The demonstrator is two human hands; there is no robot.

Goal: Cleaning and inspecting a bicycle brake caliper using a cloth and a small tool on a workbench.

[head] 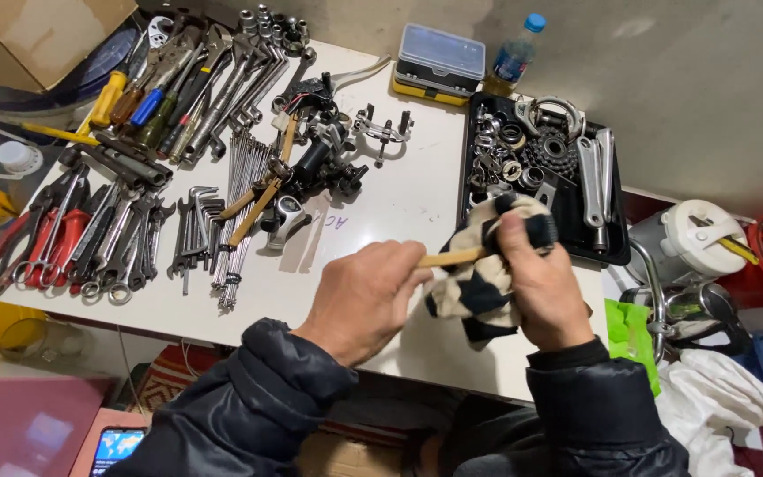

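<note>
We had our left hand (366,299) closed around the near end of a thin tan stick-like tool (452,258), while our right hand (536,283) was wrapped tight around a cream-and-black checked rag (479,287) bunched over the tool's far end, so that end was hidden and we could not tell what it was. Both hands hovered above the near edge of the white desk (399,208). Just beyond our right hand lay a black tray (567,212) of small metal parts; beyond our left hand spread a row of wrenches and hex keys (196,221), with pliers (46,230) farther out to the left. As we judged it, a hard tug on the rag could slip the thin tool from our left hand, and a loose corner of rag might sweep into the tray and scatter parts off the desk edge.
</note>
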